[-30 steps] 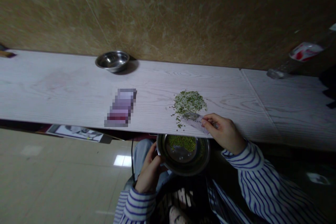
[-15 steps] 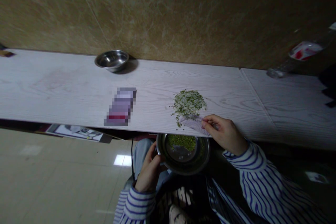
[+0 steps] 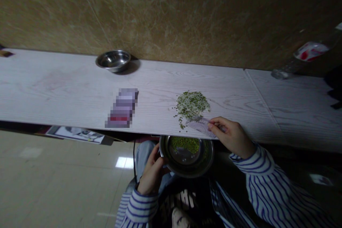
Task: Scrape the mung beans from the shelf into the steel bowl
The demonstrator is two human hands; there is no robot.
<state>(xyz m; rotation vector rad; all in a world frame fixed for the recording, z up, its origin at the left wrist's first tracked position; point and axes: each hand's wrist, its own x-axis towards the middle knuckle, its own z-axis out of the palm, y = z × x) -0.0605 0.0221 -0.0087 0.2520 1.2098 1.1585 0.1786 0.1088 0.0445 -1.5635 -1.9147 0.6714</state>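
My left hand [image 3: 153,171] grips the left rim of a metal bowl [image 3: 187,172], held just under the shelf's front edge. Green mung beans [image 3: 187,144] lie in the far part of that bowl. Between the thumb and fingers of my right hand [image 3: 231,134] is a clear plastic protractor [image 3: 199,125], held low over the shelf. Its curved edge is close to a pile of green beans mixed with white grains [image 3: 192,104]. A few loose beans are scattered at the pile's left and near side.
An empty metal bowl [image 3: 113,60] stands against the marbled wall. A pixelated flat object [image 3: 122,108] lies left of the pile. At the far right a clear plastic bottle [image 3: 301,58] lies by the wall. Papers [image 3: 76,135] show under the shelf [image 3: 66,89].
My right hand and the protractor have shifted slightly to the right. My left hand and the bowl of beans stay in place.
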